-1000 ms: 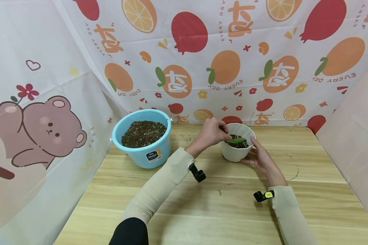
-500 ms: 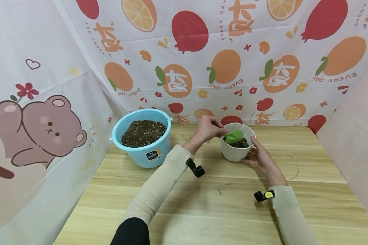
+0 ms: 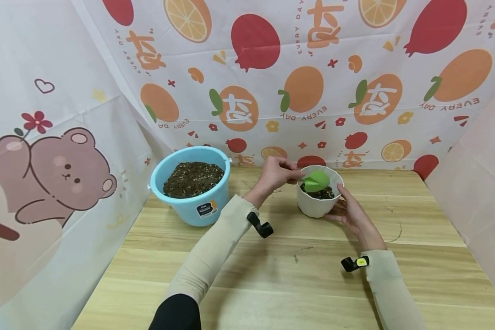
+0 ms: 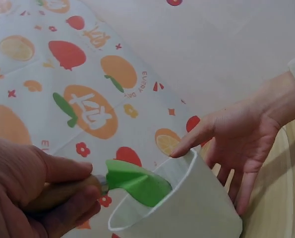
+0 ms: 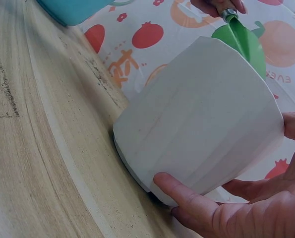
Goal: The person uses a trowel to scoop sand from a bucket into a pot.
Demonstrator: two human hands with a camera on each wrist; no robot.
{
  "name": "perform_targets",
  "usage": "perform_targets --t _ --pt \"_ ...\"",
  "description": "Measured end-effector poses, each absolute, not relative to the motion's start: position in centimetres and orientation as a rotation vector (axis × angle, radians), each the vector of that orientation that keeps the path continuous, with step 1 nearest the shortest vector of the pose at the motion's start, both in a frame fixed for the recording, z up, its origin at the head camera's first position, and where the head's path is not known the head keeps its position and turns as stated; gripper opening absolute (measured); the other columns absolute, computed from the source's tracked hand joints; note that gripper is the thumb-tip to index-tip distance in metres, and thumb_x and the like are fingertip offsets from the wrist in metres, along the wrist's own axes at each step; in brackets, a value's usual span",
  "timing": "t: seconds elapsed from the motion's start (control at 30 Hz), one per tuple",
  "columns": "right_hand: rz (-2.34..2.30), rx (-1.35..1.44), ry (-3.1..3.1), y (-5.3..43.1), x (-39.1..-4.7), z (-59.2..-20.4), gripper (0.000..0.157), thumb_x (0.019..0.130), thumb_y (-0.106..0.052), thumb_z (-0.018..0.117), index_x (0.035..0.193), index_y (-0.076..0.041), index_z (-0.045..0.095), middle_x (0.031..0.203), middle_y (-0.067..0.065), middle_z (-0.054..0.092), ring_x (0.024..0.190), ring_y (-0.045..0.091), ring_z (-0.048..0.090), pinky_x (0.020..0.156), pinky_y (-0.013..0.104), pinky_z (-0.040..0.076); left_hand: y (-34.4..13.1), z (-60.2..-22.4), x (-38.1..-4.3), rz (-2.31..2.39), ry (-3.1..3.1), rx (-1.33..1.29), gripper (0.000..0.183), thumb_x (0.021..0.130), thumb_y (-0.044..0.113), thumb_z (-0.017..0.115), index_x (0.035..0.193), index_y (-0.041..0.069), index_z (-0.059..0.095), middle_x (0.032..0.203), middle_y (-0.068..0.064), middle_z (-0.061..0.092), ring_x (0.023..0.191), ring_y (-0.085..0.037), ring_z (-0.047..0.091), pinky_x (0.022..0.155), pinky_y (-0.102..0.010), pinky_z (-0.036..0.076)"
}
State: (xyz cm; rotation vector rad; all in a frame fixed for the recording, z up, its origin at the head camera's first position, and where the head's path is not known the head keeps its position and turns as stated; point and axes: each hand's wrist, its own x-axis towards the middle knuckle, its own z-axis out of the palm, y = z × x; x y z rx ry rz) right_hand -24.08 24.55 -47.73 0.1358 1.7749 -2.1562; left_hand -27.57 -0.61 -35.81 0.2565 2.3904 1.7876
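My left hand (image 3: 277, 175) grips a small garden trowel by its wooden handle (image 4: 63, 193). The green trowel blade (image 3: 316, 181) tilts over the mouth of the white flowerpot (image 3: 312, 205), its broad face showing in the head view. Dark soil (image 3: 322, 193) lies inside the pot beneath the blade. On the pot's right side, my right hand (image 3: 352, 214) holds it, one digit up at the rim and other fingers lower along the wall. The right wrist view shows the pot's faceted outer wall (image 5: 202, 119) and those fingers around its side.
A light blue bucket (image 3: 198, 213) of dark soil stands left of the pot. Soil crumbs dot the wooden table (image 3: 313, 284). Behind the pot hangs a fruit-print cloth (image 3: 268, 105), and a bear-print cloth (image 3: 16, 105) is at the left.
The trowel blade has come up from low in the pot and turned its broad face into view. My left hand has shifted slightly left; the right hand and pot have stayed put.
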Motion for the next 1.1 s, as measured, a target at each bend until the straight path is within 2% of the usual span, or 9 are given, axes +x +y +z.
perform_targets --t 0.13,0.23,0.4,0.67,0.83,1.1 --pt "-2.155 0.114 1.762 24.5 -24.0 -47.7 0.084 0.103 -0.065 0.033 0.165 -0.017 0.004 0.166 0.03 0.009 0.152 0.046 0.021 0.113 0.06 0.04 -0.4 -36.2 -27.3 1.604 2.566 0.323 0.01 0.082 0.012 0.085 0.081 0.006 0.077 0.081 -0.008 0.074 0.067 -0.022 0.074 0.056 -0.024 0.057" --pt "-2.153 0.105 1.752 24.5 -24.0 -47.7 0.083 0.104 -0.064 0.032 0.165 -0.016 0.002 0.166 0.03 0.009 0.153 0.046 0.021 0.114 0.061 0.039 -0.3 -36.3 -27.0 1.554 2.607 0.346 0.01 0.082 0.014 0.084 0.08 0.008 0.077 0.079 -0.007 0.075 0.067 -0.022 0.074 0.054 -0.022 0.054" --pt "-2.156 0.112 1.759 24.5 -24.1 -47.6 0.084 0.103 -0.065 0.033 0.165 -0.017 0.004 0.166 0.029 0.01 0.153 0.046 0.021 0.113 0.06 0.041 -0.3 -36.0 -26.9 1.626 2.578 0.33 0.01 0.082 0.013 0.084 0.08 0.007 0.076 0.08 -0.009 0.075 0.067 -0.021 0.074 0.056 -0.024 0.055" --pt "-2.151 0.104 1.752 24.6 -24.2 -47.6 0.083 0.103 -0.065 0.032 0.165 -0.017 0.003 0.166 0.029 0.009 0.153 0.047 0.021 0.114 0.061 0.037 -0.4 -35.3 -26.4 1.641 2.589 0.361 0.011 0.083 0.016 0.085 0.08 0.01 0.076 0.079 -0.006 0.075 0.064 -0.015 0.073 0.058 -0.026 0.059" --pt "-2.149 0.104 1.756 24.5 -24.2 -47.6 0.084 0.102 -0.066 0.032 0.165 -0.017 0.004 0.166 0.029 0.01 0.153 0.047 0.021 0.114 0.062 0.037 -0.3 -34.8 -25.5 1.575 2.722 0.52 0.01 0.085 0.017 0.083 0.08 0.012 0.075 0.078 -0.005 0.076 0.064 -0.011 0.072 0.058 -0.024 0.057" --pt "-2.148 0.111 1.751 24.5 -24.1 -47.6 0.085 0.102 -0.066 0.033 0.165 -0.016 0.003 0.166 0.03 0.01 0.152 0.047 0.021 0.115 0.061 0.037 -0.7 -34.4 -24.1 1.474 2.933 0.831 0.01 0.087 0.018 0.081 0.084 0.01 0.077 0.082 -0.005 0.077 0.072 -0.013 0.073 0.07 -0.022 0.059"
